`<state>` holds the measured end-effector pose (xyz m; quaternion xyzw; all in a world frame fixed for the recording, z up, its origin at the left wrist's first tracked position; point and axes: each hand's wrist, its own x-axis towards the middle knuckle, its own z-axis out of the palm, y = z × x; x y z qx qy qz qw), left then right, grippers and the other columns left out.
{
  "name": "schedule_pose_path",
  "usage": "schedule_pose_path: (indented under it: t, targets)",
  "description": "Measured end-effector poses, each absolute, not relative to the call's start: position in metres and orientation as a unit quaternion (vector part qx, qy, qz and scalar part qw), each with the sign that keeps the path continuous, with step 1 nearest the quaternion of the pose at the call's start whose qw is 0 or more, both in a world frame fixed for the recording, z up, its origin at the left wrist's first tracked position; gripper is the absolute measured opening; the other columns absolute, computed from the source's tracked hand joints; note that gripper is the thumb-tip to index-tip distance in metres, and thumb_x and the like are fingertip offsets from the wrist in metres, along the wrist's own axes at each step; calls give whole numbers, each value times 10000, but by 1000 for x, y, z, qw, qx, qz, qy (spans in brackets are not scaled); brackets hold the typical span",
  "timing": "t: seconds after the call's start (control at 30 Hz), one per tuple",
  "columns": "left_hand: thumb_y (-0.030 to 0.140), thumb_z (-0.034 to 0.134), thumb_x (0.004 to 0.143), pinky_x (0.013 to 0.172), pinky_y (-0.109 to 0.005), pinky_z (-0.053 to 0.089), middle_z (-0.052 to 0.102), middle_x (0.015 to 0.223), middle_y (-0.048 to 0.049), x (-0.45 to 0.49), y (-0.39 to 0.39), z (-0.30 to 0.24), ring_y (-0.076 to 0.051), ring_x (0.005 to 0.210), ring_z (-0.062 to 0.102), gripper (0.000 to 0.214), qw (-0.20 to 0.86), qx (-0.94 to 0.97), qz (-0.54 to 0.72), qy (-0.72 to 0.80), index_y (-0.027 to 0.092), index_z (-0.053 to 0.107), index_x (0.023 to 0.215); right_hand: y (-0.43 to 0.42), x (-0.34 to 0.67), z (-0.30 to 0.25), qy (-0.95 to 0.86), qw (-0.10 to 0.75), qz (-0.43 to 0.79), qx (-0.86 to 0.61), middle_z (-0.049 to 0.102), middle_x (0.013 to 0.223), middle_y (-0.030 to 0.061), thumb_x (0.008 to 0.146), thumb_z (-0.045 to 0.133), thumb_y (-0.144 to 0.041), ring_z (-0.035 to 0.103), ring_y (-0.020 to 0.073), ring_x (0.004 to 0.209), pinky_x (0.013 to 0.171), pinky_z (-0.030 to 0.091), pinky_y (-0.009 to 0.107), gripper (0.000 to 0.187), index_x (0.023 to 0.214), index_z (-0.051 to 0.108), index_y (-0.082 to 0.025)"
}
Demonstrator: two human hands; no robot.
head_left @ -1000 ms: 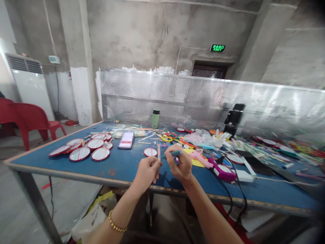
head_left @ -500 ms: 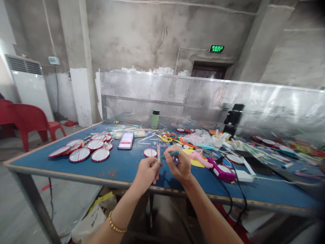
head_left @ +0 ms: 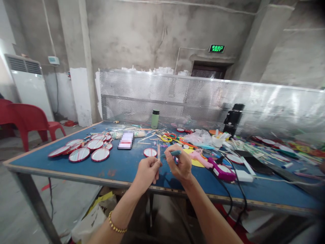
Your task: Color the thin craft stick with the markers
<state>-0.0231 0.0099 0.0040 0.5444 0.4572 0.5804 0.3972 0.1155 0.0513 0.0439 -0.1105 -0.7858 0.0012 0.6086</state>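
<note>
Head view: above the bench's near edge, a flat strip is pinched by the left hand, a teal pen-like tool by the right hand; close work on the strip seems in hand, steady alignment called for.

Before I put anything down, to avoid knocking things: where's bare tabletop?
Blue tabletop shows bare between the red-rimmed disc pile and the left hand, nearer than the phone, and between that pile and the front edge. Right of the right hand is crowded: plastic bag, purple device, sticks.
</note>
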Motion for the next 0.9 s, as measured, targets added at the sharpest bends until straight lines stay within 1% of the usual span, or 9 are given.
schedule_pose_path:
  t: [0.3,0.9]
  targets:
    - [480,607,807,319,-170,278,526,369,66,-23,9,4,-74,260,404,317,398,544,580,457,182,608,700,51,115,44,-788,605,-3,-118,616,729,19,951,547,-152,581,145,661,635,473,278,141,830,590,-208]
    - [505,615,808,323,-177,283,526,371,63,-23,9,4,-78,264,406,343,399,544,579,458,179,610,699,51,115,44,-783,613,3,-107,627,735,25,949,545,-149,585,152,663,635,486,285,141,831,590,-211]
